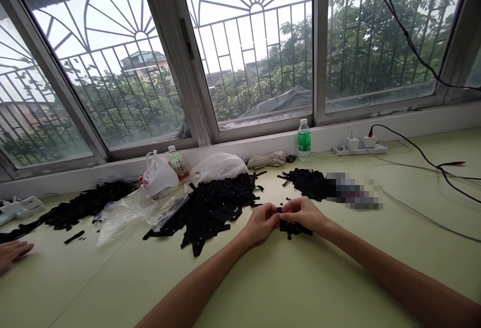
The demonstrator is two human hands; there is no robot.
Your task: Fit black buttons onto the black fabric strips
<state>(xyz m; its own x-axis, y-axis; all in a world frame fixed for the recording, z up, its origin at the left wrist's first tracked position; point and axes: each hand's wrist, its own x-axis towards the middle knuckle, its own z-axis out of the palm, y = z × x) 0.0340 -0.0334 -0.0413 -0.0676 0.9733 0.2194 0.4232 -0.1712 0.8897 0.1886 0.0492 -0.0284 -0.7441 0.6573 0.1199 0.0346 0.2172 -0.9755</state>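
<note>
My left hand [262, 221] and my right hand [301, 212] meet over the table, fingertips nearly touching. Both are closed in a pinch on a small black strip [279, 209], most of which the fingers cover. Just below and behind my right hand lies a cluster of small black round pieces [295, 229], partly hidden by it. To the left of my hands spreads a large heap of black strips [214, 207]. A smaller pile of black strips [310, 182] lies beyond my right hand, beside a blurred-out patch.
Another person's hand [14, 254] rests at the far left, near more black strips [90, 201]. Along the sill stand a green-labelled bottle [304, 142], a white plastic bag [160, 176] and a power strip [358, 148]. Cables [417, 150] cross the table [338, 288] at right.
</note>
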